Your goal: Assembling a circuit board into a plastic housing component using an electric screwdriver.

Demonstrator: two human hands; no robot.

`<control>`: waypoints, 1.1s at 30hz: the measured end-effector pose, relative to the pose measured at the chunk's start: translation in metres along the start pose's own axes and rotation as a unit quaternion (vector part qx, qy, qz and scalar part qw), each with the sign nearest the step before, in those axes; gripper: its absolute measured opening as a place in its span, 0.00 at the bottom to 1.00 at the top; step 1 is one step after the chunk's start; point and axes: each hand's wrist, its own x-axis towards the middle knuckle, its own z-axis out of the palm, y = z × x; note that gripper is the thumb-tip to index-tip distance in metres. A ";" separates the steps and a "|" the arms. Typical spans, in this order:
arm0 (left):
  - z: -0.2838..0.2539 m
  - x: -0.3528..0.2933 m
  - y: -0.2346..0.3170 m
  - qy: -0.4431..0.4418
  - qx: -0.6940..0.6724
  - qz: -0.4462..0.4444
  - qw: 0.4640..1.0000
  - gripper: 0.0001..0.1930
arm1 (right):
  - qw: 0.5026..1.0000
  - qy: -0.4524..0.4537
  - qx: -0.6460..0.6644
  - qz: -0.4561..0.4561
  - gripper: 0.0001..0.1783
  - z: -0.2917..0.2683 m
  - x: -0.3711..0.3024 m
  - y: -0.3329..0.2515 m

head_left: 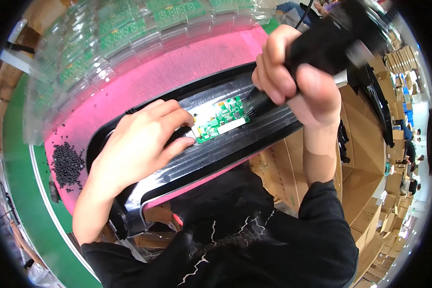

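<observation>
A green circuit board (228, 111) lies inside a long black plastic housing (177, 169). My left hand (141, 139) reaches in from the left, with its thumb and fingers pinched on the board's left end. In my right hand (300, 79), a black electric screwdriver (329, 43) is gripped with the fingers wrapped round its body. It slants down to the left, and its narrow front end is by the board's right edge. I cannot make out whether the bit touches a screw.
Stacked clear plastic trays (125, 57) with green boards stand behind the housing on a pink mat (216, 53). A pile of small black screws (67, 164) lies at the left. Cardboard boxes (362, 139) stand at the right. The table edge (21, 158) is green.
</observation>
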 end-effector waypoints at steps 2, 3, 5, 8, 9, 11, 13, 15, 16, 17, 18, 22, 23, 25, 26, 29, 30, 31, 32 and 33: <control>0.000 0.002 0.001 0.004 0.006 0.006 1.000 0.13 | 0.994 0.103 0.034 0.016 0.22 -0.001 0.007 0.002; -0.002 0.002 0.001 -0.007 0.004 -0.007 1.000 0.12 | 0.983 0.167 0.034 0.064 0.18 -0.002 0.013 -0.002; -0.004 0.001 0.002 0.019 -0.009 -0.003 1.000 0.12 | 0.942 0.237 0.217 0.095 0.14 -0.019 0.029 0.005; -0.016 0.001 0.010 0.059 0.006 0.024 0.998 0.12 | 0.891 0.343 0.289 0.072 0.18 -0.030 0.045 0.013; -0.020 0.002 0.012 0.088 0.016 0.040 0.995 0.12 | 0.898 0.343 0.269 0.056 0.17 -0.028 0.041 0.010; -0.028 -0.003 0.012 0.104 0.035 0.012 0.994 0.13 | 0.918 0.312 0.241 0.042 0.19 -0.020 0.034 0.007; -0.033 -0.004 0.007 0.134 0.059 -0.049 0.988 0.14 | 0.931 0.269 0.245 0.041 0.22 -0.015 0.022 -0.004; -0.032 -0.005 -0.007 0.141 0.090 -0.072 0.983 0.15 | 0.957 0.198 0.210 0.037 0.27 -0.030 -0.002 -0.022; -0.033 -0.008 -0.012 0.132 0.095 -0.097 0.982 0.15 | 0.965 0.198 0.170 -0.002 0.31 -0.048 -0.016 -0.031; -0.035 -0.013 -0.023 0.053 0.116 -0.121 0.984 0.14 | 0.968 0.230 0.097 -0.029 0.31 -0.062 -0.025 -0.040; -0.038 -0.022 -0.030 -0.024 0.134 -0.149 0.979 0.15 | 0.955 0.293 0.028 -0.039 0.30 -0.073 -0.034 -0.053; -0.018 -0.039 -0.036 0.054 0.179 -0.145 0.971 0.14 | 0.895 0.367 -0.196 -0.158 0.31 -0.169 -0.094 -0.086; -0.016 -0.043 -0.032 0.069 0.176 -0.151 0.970 0.15 | 0.843 0.419 -0.308 -0.138 0.30 -0.207 -0.116 -0.094; -0.018 -0.060 -0.023 0.080 0.204 -0.152 0.964 0.14 | 0.775 0.444 -0.438 -0.102 0.25 -0.266 -0.155 -0.102; -0.018 -0.068 -0.019 0.083 0.206 -0.164 0.961 0.14 | 0.742 0.454 -0.488 -0.067 0.23 -0.300 -0.179 -0.106; -0.027 -0.099 0.006 0.158 0.186 -0.189 0.951 0.09 | 0.507 0.410 -0.749 0.121 0.21 -0.311 -0.218 -0.100; -0.032 -0.114 0.017 0.225 0.176 -0.164 0.944 0.08 | 0.467 0.303 -0.829 0.051 0.40 -0.350 -0.254 -0.095; -0.037 -0.130 0.027 0.266 0.209 -0.166 0.926 0.11 | 0.460 0.318 -0.819 0.130 0.45 -0.393 -0.297 -0.088; -0.039 -0.146 0.037 0.301 0.246 -0.173 0.905 0.15 | 0.450 0.333 -0.809 0.179 0.45 -0.416 -0.325 -0.076; -0.037 -0.166 0.045 0.344 0.252 -0.212 0.879 0.17 | 0.476 0.319 -0.789 0.224 0.44 -0.409 -0.328 -0.067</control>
